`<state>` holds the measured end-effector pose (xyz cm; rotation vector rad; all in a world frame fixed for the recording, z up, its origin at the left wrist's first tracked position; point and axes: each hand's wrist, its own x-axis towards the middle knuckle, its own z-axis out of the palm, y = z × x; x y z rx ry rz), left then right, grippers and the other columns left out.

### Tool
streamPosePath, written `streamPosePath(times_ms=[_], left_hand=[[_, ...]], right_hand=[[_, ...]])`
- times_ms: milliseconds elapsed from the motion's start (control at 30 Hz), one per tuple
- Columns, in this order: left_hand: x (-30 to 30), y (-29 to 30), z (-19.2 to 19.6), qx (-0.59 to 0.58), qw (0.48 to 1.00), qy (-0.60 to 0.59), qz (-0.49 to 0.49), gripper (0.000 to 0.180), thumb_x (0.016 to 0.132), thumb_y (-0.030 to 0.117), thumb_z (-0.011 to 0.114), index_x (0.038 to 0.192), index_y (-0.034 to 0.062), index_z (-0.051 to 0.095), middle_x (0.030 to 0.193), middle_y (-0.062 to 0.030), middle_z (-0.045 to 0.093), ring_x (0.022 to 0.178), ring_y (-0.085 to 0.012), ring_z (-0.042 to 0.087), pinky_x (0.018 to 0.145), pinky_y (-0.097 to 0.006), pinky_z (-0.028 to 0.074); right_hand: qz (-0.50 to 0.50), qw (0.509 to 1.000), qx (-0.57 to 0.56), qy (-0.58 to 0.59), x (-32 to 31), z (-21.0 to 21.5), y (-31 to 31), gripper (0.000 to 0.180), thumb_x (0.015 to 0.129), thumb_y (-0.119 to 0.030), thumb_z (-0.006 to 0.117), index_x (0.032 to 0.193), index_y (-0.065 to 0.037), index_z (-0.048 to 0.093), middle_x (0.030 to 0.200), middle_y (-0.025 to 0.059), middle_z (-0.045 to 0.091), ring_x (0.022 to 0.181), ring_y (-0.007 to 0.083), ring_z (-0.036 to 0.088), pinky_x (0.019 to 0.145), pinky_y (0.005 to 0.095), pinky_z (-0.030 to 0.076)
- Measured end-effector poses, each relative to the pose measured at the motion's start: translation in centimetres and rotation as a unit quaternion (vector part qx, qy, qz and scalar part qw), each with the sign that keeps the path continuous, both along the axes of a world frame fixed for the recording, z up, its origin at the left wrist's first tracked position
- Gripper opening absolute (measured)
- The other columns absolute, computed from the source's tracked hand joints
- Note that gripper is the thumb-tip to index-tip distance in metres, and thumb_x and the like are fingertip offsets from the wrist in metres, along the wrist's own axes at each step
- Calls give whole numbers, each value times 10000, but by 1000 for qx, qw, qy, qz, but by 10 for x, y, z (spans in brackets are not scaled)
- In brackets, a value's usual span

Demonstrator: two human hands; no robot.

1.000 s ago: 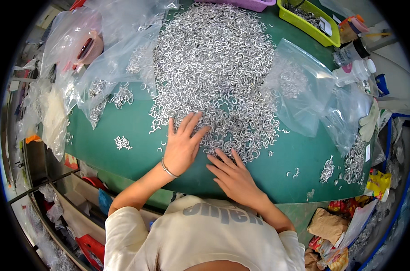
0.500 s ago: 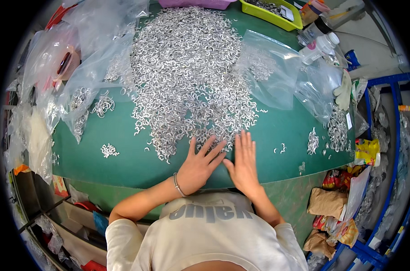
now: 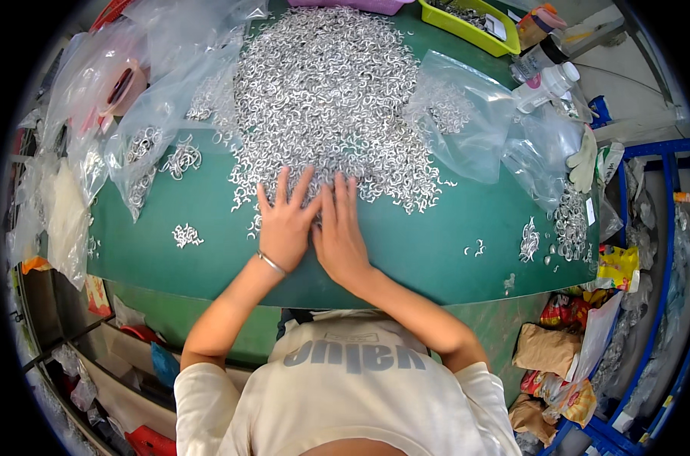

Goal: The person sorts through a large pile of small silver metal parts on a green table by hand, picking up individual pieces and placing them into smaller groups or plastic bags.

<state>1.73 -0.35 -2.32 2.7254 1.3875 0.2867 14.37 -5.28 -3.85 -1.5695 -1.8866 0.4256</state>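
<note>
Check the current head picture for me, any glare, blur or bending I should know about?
Head view: the green table's near edge bows, and the corners fall to black; head view: pale reflections streak the clear plastic bag on the right, and the heaped metal pieces glint; head view: fingertips look slightly soft, possibly from motion.

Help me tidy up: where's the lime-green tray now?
In the head view, the lime-green tray is at the top edge, right of centre, just right of the purple tray and the far end of the silver pile.
</note>
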Motion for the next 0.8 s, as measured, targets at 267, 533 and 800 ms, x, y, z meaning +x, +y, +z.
streamPosePath(times_ms=[267,533,800], left_hand=[[-15,7,21,-11,984,-144,100,433,874,43,576,1296,137,550,1474,-164,360,1349,-431,321,1070,-622,233],[-101,-25,188,184,373,-892,-177,223,834,-74,458,998,1,589,1098,-181,564,1040,-288,523,945,-484,395],[-65,-26,154,483,563,-669,-52,216,933,6,437,1127,41,526,1150,-127,485,1123,-249,457,1017,-481,315]], right_hand=[[6,980,28,198,29,34,20,316,838,31,559,1151,5,586,1360,175,479,1330,396,383,1087,488,322],[-92,993,28,-63,104,27,8,417,820,-162,699,1197,-34,579,1311,132,502,1272,378,396,1045,488,322],[227,962,29,-149,31,30,12,649,776,-364,725,1347,-160,493,1465,78,381,1377,360,294,1105,524,263]])
